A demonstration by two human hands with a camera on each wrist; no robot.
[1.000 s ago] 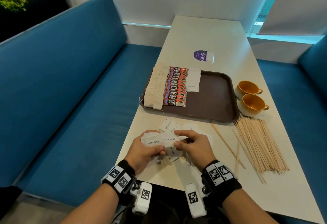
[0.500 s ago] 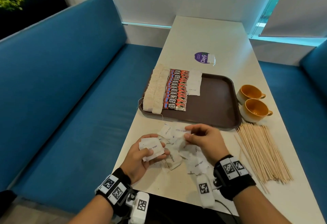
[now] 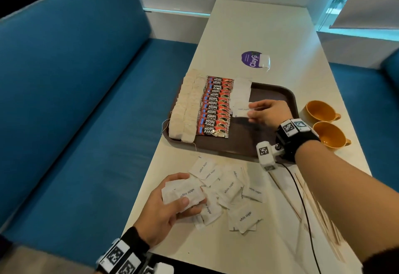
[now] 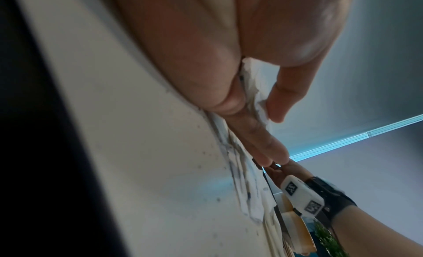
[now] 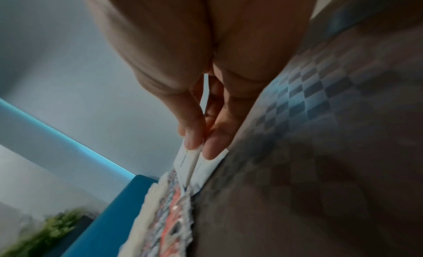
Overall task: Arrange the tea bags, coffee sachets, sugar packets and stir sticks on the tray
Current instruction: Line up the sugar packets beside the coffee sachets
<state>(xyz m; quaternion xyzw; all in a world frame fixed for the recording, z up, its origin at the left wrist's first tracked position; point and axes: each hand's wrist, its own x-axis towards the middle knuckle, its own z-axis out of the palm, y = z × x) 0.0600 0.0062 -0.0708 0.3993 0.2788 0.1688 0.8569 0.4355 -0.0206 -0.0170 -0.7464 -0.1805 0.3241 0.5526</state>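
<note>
Cream table (image 3: 254,27) between blue bench seats (image 3: 71,92), white wall beyond; brown tray (image 3: 278,94) under right hand (image 3: 269,112)
Right hand pinches sugar packet (image 3: 240,109) between thumb and fingertips, low over tray beside coffee sachets (image 3: 216,107) and tea bags (image 3: 186,105)
Left hand (image 3: 166,209) curls round small stack of packets (image 3: 183,193), loose packets (image 3: 233,189) just right of it
Stir sticks (image 3: 319,211) mostly hidden behind right forearm; two cups (image 3: 323,122) right of right wrist; wrist views blurred

Brown plastic tray (image 3: 278,92), faintly checker-textured; on it matt fibrous paper tea bags (image 3: 187,105) and glossy foil coffee sachets (image 3: 216,109). Right of tray: glazed ceramic cups (image 3: 319,111). Near it: matt paper sugar packets (image 3: 231,189), bare wooden stir sticks (image 3: 319,213).
</note>
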